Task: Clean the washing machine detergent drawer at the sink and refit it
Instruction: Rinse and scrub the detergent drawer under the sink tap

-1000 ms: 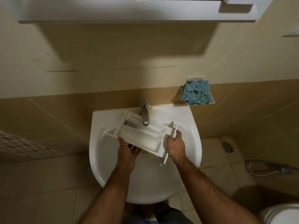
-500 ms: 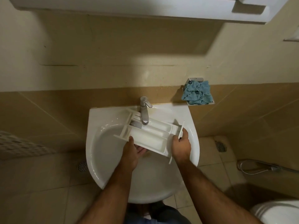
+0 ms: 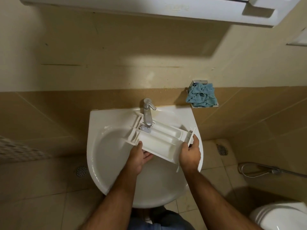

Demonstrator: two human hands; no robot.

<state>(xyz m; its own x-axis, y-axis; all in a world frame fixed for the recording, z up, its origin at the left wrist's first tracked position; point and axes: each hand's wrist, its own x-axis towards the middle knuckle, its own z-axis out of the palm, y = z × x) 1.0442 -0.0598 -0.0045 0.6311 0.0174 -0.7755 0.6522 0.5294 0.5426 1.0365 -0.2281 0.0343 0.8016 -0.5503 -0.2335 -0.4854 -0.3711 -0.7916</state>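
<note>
Beige-tiled bathroom walls frame the white ceramic pedestal sink (image 3: 99, 163), where you hold the white plastic compartmented detergent drawer (image 3: 157, 141) over the basin, its far end tucked directly under the chrome single-lever tap (image 3: 147, 113). No running water shows at the spout, so by the look of things the washing is only about to begin: the drawer has reached the sink, but rinsing, wiping and the refit into the machine all appear to lie ahead. Whether residue sits in the compartments is too fine to tell.

Your left hand (image 3: 137, 158) cups the drawer's near edge from beneath, fingers curled under it and thumb on top, on the side of the tap nearer you. Your right hand (image 3: 190, 155) grips the front-panel end, fingers wrapped round the flat white handle plate to the right of the tap. Both hands carry the drawer; neither is free.

A crumpled blue cloth (image 3: 201, 97) rests on a small wall shelf, up and right of the tap, untouched.
</note>
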